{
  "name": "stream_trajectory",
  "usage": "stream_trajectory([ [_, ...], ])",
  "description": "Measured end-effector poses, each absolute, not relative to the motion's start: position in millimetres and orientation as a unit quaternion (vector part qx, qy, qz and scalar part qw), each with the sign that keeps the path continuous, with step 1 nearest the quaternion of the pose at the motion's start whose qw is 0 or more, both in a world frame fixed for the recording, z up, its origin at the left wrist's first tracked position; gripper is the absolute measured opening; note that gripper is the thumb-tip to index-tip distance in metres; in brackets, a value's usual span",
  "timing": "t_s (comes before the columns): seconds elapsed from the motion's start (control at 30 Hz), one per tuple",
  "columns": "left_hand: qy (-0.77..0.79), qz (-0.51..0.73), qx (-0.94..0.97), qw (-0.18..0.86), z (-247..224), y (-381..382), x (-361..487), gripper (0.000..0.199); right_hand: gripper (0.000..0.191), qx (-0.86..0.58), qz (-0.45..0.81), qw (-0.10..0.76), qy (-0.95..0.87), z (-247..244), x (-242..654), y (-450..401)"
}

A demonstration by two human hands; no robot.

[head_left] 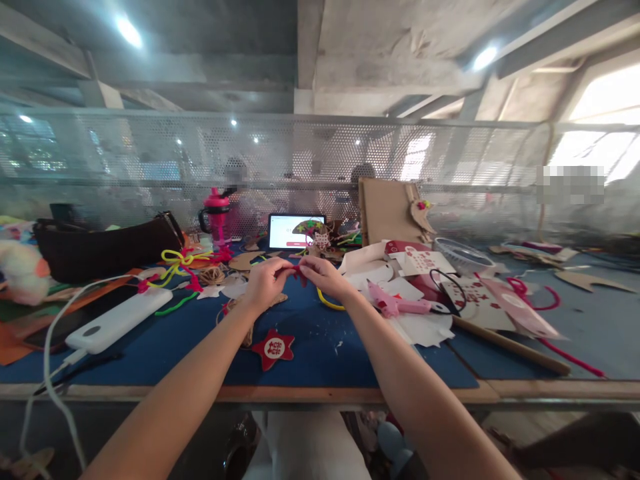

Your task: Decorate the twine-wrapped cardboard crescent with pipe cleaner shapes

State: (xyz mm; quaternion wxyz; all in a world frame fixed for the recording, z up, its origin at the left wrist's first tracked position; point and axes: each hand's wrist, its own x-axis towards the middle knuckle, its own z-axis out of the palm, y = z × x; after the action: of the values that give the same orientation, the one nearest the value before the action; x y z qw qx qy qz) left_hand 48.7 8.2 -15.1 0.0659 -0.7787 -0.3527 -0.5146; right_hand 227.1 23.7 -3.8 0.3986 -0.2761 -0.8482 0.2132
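Viewed from the head camera: a long desk [210, 394] with a wooden front edge, topped by a blue mat [320, 347]. A black bag [107, 248] lay toward the far left. A cardboard sheet [387, 212] stood upright at the back, right of a lit tablet [296, 231]. A white power bank [119, 320] lay left of the hands, and a pink glue gun [395, 307] rested on scrap paper [425, 330] to their right. A pink water bottle [217, 217] stood at the back, left of the tablet. The left hand [265, 283] and right hand [325, 277] were over the mat, centre of the desk, fingertips brought together and pinching a small red piece [300, 273]; its material was too small to tell. A red star [273, 348] lay on the mat below the hands. A twine coil [213, 275] sat just left of the left hand, near yellow and pink pipe cleaners [180, 263].
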Motion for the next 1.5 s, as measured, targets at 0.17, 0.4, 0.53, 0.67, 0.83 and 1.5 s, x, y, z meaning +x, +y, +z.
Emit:
stream_trajectory([
  [0.17, -0.373, -0.510, -0.773, 0.059, -16.8, 8.7, 50.1, 0.012, 0.019, -0.293, 0.204, 0.403, -0.843, -6.0, 222.7, 23.1],
  [0.4, -0.389, -0.533, -0.751, -0.026, -18.1, 13.1, 49.8, 0.015, 0.014, -0.316, 0.211, 0.404, -0.832, -9.2, 223.4, 24.0],
  [0.53, -0.407, -0.561, -0.716, -0.084, -17.8, 15.9, 48.8, 0.016, 0.034, -0.348, 0.155, 0.433, -0.817, -12.2, 218.7, 23.4],
  [0.67, -0.421, -0.585, -0.682, -0.121, -16.4, 15.3, 49.8, 0.017, 0.038, -0.400, 0.101, 0.456, -0.788, -17.9, 207.7, 23.6],
  [0.83, -0.424, -0.608, -0.655, -0.143, -15.2, 14.4, 50.3, 0.020, 0.027, -0.422, 0.006, 0.401, -0.813, -19.8, 196.1, 16.8],
  [1.5, -0.380, -0.618, -0.624, -0.289, -18.1, 17.6, 51.9, 0.029, 0.025, -0.423, 0.047, 0.440, -0.791, -15.7, 199.7, 15.1],
])
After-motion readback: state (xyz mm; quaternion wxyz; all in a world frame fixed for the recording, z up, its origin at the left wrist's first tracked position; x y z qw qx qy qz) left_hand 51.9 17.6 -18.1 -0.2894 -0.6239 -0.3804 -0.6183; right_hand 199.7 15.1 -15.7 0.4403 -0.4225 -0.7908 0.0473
